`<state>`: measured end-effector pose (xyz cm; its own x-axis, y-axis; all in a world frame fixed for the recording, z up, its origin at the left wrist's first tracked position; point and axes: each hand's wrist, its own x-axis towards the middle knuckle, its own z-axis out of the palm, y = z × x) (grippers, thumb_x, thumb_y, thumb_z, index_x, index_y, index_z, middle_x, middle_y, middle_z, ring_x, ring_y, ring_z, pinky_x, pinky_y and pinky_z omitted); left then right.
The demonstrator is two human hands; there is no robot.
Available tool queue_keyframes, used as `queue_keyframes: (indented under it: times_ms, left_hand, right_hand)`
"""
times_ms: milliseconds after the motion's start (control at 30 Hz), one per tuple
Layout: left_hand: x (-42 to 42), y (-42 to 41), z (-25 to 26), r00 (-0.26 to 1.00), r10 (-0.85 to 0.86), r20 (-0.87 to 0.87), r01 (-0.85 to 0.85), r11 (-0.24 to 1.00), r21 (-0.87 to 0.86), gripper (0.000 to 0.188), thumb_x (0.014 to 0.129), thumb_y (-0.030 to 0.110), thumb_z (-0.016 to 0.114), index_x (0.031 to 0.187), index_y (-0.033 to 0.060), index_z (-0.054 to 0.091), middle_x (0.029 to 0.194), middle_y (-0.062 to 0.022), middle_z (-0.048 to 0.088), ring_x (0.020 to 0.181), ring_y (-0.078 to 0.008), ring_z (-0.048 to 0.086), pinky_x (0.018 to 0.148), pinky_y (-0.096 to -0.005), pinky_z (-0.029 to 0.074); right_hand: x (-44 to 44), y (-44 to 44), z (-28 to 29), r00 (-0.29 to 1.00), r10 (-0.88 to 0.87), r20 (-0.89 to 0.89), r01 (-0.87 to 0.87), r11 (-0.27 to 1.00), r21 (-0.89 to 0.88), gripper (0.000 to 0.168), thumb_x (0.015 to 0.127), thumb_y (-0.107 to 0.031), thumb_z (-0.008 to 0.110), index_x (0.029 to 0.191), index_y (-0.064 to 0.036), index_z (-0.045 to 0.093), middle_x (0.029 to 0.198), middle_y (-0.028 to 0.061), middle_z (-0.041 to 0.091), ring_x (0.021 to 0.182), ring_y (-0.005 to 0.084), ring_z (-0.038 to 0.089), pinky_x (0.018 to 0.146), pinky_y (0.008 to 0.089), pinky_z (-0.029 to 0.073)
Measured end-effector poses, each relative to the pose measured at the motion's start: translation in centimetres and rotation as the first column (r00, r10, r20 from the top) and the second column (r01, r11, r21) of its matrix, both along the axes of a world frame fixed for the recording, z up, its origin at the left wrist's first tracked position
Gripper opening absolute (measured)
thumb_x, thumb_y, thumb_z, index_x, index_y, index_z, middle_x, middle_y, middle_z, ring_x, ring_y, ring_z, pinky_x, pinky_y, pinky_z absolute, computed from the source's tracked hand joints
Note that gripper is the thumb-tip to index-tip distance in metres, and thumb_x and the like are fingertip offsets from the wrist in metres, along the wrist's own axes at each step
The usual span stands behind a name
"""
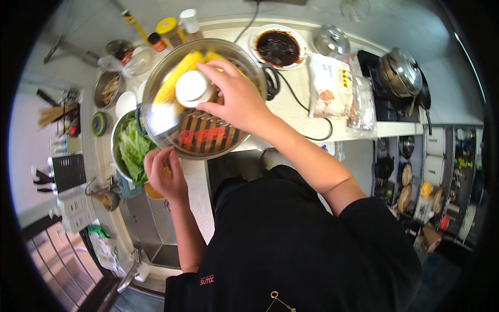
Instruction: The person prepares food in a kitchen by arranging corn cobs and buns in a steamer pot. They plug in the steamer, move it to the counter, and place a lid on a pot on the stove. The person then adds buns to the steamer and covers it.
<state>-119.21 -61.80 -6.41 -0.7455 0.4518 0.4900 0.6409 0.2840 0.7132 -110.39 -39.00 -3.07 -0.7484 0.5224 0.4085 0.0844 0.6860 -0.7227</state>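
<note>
My right hand has its thumb and fingers around the white knob of a clear lid with a metal rim. Under the lid, yellow corn cobs show in a large round steamer or pan with a dark side handle. Red markings and dark stripes appear through the lid's near part. My left hand is raised at the near-left rim, fingers bent; whether it touches the rim or holds something small is unclear. Beside it, green leafy lettuce fills a metal bowl.
Right of the pan are a plate of dark sauce, a black cord and a white food package. A lidded pot stands on the stove farther right. Jars line the back; the sink is at lower left.
</note>
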Motion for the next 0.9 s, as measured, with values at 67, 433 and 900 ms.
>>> queue_keyframes:
  times_ms: [67,433,900]
  left_hand:
    - [1.2,0.1,-0.1,0.992,-0.051,-0.111,0.053,0.998,0.014,0.015,0.080,-0.007,0.070,0.090,0.0035,0.071,0.087,-0.0077,0.062,0.076,-0.0205,0.057,0.064,-0.0316,0.044]
    - [10.8,8.5,2.3,0.769,-0.606,-0.202,0.613,0.789,-0.035,0.026,0.067,-0.010,0.069,0.088,0.0058,0.069,0.072,-0.0060,0.060,0.063,-0.0231,0.055,0.060,-0.0345,0.041]
    - [18.5,12.9,1.4,0.760,-0.648,-0.050,0.637,0.759,-0.135,0.027,0.067,-0.005,0.078,0.090,0.0072,0.071,0.075,-0.0038,0.063,0.063,-0.0219,0.058,0.056,-0.0324,0.046]
  right_hand:
    - [4.1,0.5,-0.8,0.992,-0.103,-0.067,0.100,0.994,-0.051,0.059,0.080,-0.012,0.079,0.136,-0.009,0.059,0.132,0.0094,0.055,0.107,0.0205,0.063,0.081,0.0307,0.054]
    - [34.9,15.9,-20.4,0.497,-0.814,0.299,0.867,0.471,-0.160,0.049,0.084,-0.017,0.073,0.130,-0.003,0.064,0.123,0.0183,0.068,0.112,0.0281,0.064,0.097,0.0391,0.050]
    - [33.2,36.8,-23.0,0.461,-0.816,0.349,0.851,0.518,0.088,0.037,0.086,-0.032,0.073,0.113,-0.007,0.073,0.107,0.0159,0.073,0.099,0.0342,0.070,0.085,0.0428,0.054]
